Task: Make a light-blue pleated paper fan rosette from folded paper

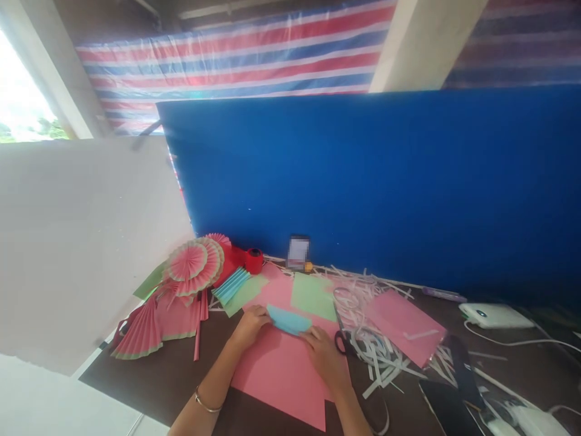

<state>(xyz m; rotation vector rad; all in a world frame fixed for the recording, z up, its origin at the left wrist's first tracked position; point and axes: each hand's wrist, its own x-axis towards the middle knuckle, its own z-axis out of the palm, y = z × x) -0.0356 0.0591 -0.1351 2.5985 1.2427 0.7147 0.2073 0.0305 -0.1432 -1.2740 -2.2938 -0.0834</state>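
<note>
A folded piece of light blue paper (289, 320) lies across pink sheets (281, 372) in front of me. My left hand (252, 324) has its fingers closed at the blue paper's left end. At the right end, the fingers of my right hand (320, 346) press on it. Left of the pink sheets is a pleated blue paper strip (231, 286), resting partly on green paper (247, 295). Another green sheet (313, 295) lies just beyond the paper between my hands. Black scissor handles (342, 342) show beside my right hand; the blades are hidden.
Pink pleated paper fans (193, 263) are piled at the left, near a red tape roll (254, 261). White paper strips (376, 351) and a pink packet (406, 324) spread rightward. Phones (447, 406) and a white device (494, 316) with a cable sit far right. A blue partition (363, 181) closes the back.
</note>
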